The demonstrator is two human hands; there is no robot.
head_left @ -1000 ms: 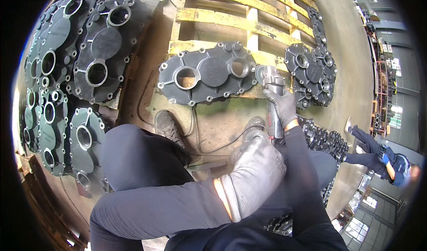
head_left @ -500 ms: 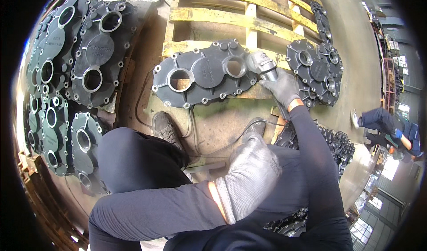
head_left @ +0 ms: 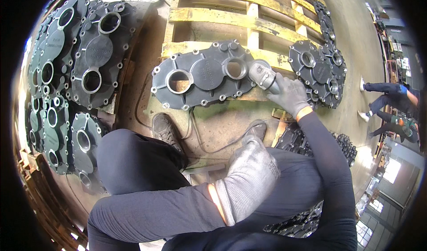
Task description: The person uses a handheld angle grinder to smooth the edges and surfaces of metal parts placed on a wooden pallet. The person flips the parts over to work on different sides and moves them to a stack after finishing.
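My right hand [head_left: 290, 95], in a grey glove, is closed round the body of an angle grinder [head_left: 263, 76]. The grinder's head meets the right end of a dark cast cover [head_left: 207, 73], which has two large round openings and small bolt holes along its rim. That cover lies across the near edge of a yellow wooden pallet [head_left: 213, 16]. My left hand [head_left: 251, 175], also gloved, rests over my right knee with its back showing. Its fingers bend down out of sight, so their grip is hidden.
More dark covers [head_left: 98, 51] stand stacked at the left, and others [head_left: 316, 68] lie right of my right hand. A black cord [head_left: 218, 149] loops over the floor near my shoes [head_left: 167, 131]. People [head_left: 393, 104] are at the far right.
My right hand has shifted slightly right and down with the grinder, whose head has turned a little. My left hand stays in place. People at the far right have moved.
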